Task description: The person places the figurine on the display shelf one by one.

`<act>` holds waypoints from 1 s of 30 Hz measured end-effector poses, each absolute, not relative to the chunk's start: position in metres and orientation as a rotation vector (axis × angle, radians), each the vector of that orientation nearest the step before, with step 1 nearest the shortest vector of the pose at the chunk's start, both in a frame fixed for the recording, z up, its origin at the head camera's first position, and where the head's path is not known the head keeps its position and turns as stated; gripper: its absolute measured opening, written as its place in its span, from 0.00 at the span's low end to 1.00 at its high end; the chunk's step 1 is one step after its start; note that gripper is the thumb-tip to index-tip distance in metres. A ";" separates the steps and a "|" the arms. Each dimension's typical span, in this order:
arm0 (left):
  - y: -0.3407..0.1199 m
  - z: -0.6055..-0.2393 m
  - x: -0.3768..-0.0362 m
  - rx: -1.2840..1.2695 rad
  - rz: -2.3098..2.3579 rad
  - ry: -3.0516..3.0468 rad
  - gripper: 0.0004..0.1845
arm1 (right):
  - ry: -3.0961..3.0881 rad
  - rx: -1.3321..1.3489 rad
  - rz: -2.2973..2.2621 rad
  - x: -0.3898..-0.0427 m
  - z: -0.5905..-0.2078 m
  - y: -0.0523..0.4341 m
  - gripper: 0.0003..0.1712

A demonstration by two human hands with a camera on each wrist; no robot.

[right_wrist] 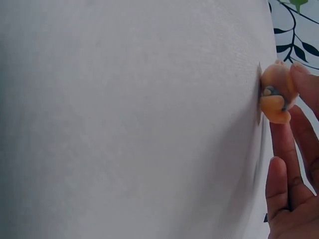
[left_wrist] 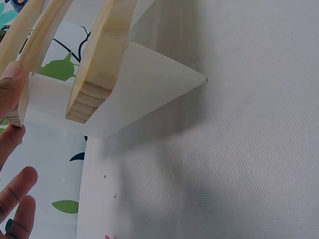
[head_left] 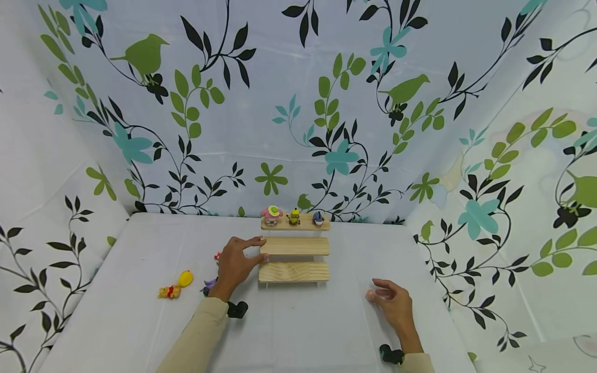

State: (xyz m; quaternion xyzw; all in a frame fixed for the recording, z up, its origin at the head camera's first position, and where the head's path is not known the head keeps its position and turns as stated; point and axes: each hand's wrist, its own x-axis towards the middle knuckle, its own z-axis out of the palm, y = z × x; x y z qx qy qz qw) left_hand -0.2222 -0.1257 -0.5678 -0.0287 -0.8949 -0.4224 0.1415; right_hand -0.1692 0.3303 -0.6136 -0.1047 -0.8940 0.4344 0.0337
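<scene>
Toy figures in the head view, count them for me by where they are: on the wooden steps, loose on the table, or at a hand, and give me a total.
On the top step of the wooden steps: 3, pink, yellow, blue.
Loose on the table: 3, a yellow-orange one, a purple one and a small red one partly hidden by the left hand.
At the right hand fingertips: 1, a peach figure.
Total: 7

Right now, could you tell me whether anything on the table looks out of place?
Yes: the yellow bear figure lies toppled on the white table, left of the three-step wooden stand. Three small figures stand upright on its top step; its lower steps are bare.
</scene>
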 end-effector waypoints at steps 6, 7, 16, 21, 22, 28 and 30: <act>-0.126 -0.569 -0.222 -0.090 -1.207 -2.586 0.27 | -2.836 -0.321 1.274 -0.167 -0.612 0.331 0.19; -0.126 -0.569 -0.222 -0.090 -1.205 -2.587 0.27 | -2.852 -0.321 1.262 -0.167 -0.611 0.331 0.18; -0.124 -0.570 -0.221 -0.072 -1.195 -2.606 0.26 | -2.824 -0.307 1.313 -0.168 -0.603 0.325 0.14; -0.124 -0.568 -0.221 -0.084 -1.212 -2.593 0.26 | -2.719 -0.226 1.419 -0.173 -0.597 0.321 0.17; -0.124 -0.568 -0.221 -0.086 -1.213 -2.591 0.26 | -2.702 -0.208 1.432 -0.174 -0.596 0.320 0.18; -0.125 -0.566 -0.222 -0.101 -1.206 -2.585 0.26 | -2.630 -0.154 1.509 -0.182 -0.584 0.315 0.18; -0.126 -0.566 -0.222 -0.099 -1.196 -2.592 0.26 | -2.610 -0.153 1.532 -0.184 -0.580 0.314 0.16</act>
